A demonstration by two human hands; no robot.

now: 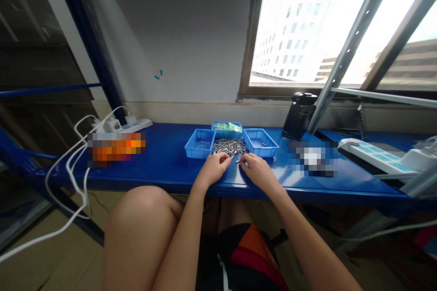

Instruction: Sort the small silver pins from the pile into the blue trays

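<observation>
A pile of small metal pins [229, 146] lies on the blue shelf [170, 163] between two blue trays. My left hand [214, 168] rests at the pile's near edge, fingers curled in a pinch. My right hand [257, 170] sits beside it, fingers also curled at the pile's edge, with a pin or two near the fingertips. The left blue tray [200, 144] holds a few pins. The right blue tray [261, 142] holds one or two pins. What each hand's fingers grip is too small to make out.
A third blue tray [226, 129] with green items stands behind the pile. A black bottle [298, 117] stands at the right. White power strips [126, 124] and cables lie at the left, another strip [372, 155] at the right. Metal rack posts cross the window.
</observation>
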